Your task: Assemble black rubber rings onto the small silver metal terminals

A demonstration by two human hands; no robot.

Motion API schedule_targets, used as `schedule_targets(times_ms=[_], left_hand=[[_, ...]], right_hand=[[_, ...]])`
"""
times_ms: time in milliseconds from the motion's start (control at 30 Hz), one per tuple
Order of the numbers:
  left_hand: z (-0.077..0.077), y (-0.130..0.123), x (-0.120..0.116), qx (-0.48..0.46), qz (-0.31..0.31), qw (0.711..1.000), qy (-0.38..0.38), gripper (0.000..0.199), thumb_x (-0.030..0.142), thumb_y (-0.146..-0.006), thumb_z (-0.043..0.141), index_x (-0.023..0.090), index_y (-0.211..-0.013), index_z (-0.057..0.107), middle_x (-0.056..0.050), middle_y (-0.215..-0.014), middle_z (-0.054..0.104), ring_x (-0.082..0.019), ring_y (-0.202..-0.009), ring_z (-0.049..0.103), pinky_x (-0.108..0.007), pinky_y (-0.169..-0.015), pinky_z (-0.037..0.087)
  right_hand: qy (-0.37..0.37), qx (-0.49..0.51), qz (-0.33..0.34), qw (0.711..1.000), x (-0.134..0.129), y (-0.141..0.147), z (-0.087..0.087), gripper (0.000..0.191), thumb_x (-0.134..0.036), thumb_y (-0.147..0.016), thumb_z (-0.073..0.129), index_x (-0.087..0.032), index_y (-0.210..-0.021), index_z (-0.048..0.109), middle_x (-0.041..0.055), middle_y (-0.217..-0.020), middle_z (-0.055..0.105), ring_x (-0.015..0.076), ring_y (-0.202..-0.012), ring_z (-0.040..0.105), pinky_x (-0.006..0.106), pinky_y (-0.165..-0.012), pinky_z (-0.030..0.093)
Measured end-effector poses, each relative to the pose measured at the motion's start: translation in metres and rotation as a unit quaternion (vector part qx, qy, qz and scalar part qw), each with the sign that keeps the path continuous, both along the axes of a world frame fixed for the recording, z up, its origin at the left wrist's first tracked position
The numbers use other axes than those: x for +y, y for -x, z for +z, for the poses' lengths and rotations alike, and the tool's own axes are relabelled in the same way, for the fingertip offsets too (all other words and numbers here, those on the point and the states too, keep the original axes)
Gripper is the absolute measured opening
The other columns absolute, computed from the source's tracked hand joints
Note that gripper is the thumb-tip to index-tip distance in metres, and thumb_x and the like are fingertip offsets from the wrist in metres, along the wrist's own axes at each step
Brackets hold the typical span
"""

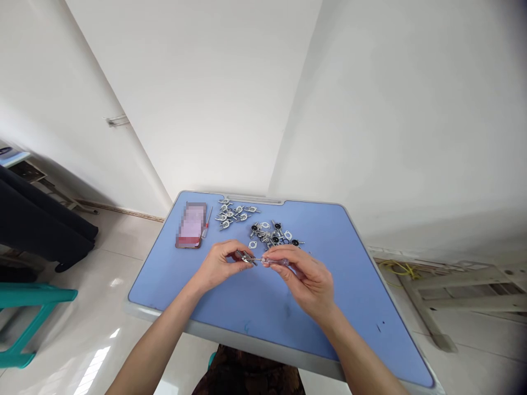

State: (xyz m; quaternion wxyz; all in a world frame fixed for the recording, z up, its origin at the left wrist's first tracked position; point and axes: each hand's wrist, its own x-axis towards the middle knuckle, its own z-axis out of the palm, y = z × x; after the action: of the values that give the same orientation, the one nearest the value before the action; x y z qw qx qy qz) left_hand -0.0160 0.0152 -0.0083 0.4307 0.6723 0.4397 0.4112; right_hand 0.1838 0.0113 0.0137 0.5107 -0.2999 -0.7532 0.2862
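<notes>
We're pinching a small metal fitting (246, 257) in our left hand (218, 267), keeping it steady, while our right hand (302, 275) is pinching a clear-handled screwdriver (275, 261) to bring its tip against it. Loose fittings (265, 233) are sitting just past both hands on the desk (263, 329), within easy reach.

Bright even light — glare on tile floor (94, 367), soft shadows, wide-angle bend, dark top R corner

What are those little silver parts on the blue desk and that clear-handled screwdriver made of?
The little parts look like stamped metal, perhaps plated steel, from their bright silvery sheen. Their black rings look matt, maybe rubber, though too small to tell. The screwdriver has a glossy, see-through handle, likely plastic, and a shiny, steel-looking shaft.
</notes>
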Motion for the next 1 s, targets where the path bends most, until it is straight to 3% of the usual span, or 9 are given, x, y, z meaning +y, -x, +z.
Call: schedule_targets(times_ms=[233,500,700,1000], left_hand=[[0.001,0.000,0.000,0.023,0.004,1.000,-0.010,0.014,0.026,-0.076,0.068,0.017,-0.087,0.068,-0.004,-0.083,0.066,-0.013,-0.072,0.058,-0.023,-0.065,0.045],[0.002,-0.001,-0.002,0.072,0.014,0.996,-0.051,0.012,0.019,-0.079,0.063,0.020,-0.090,0.067,-0.001,-0.082,0.063,-0.012,-0.071,0.058,-0.022,-0.065,0.047],[-0.002,-0.002,-0.003,0.091,0.016,0.994,-0.066,0.016,0.014,-0.080,0.060,0.020,-0.093,0.067,-0.001,-0.084,0.062,-0.011,-0.070,0.057,-0.022,-0.065,0.047],[-0.003,-0.003,-0.002,0.082,0.016,0.994,-0.066,0.015,0.014,-0.079,0.063,0.021,-0.092,0.067,0.000,-0.082,0.061,-0.010,-0.070,0.057,-0.021,-0.064,0.046]], right_hand=[[-0.044,-0.032,-0.014,0.998,0.001,0.000,0.002,0.019,-0.012,-0.083,0.058,-0.024,-0.096,0.063,0.0038,-0.088,0.069,0.0166,-0.083,0.065,0.028,-0.068,0.055],[-0.243,-0.121,-0.038,0.962,0.003,0.005,-0.005,0.019,-0.011,-0.082,0.062,-0.019,-0.099,0.059,0.0053,-0.081,0.068,0.0142,-0.070,0.063,0.026,-0.064,0.052],[-0.251,-0.114,-0.113,0.955,-0.002,0.012,-0.011,0.012,-0.025,-0.082,0.066,-0.019,-0.083,0.055,-0.0013,-0.061,0.064,0.0092,-0.049,0.055,0.022,-0.050,0.042],[-0.251,-0.113,-0.175,0.945,-0.003,0.014,-0.012,0.019,-0.031,-0.078,0.070,-0.019,-0.077,0.055,-0.0043,-0.049,0.057,0.0082,-0.042,0.049,0.021,-0.046,0.038]])
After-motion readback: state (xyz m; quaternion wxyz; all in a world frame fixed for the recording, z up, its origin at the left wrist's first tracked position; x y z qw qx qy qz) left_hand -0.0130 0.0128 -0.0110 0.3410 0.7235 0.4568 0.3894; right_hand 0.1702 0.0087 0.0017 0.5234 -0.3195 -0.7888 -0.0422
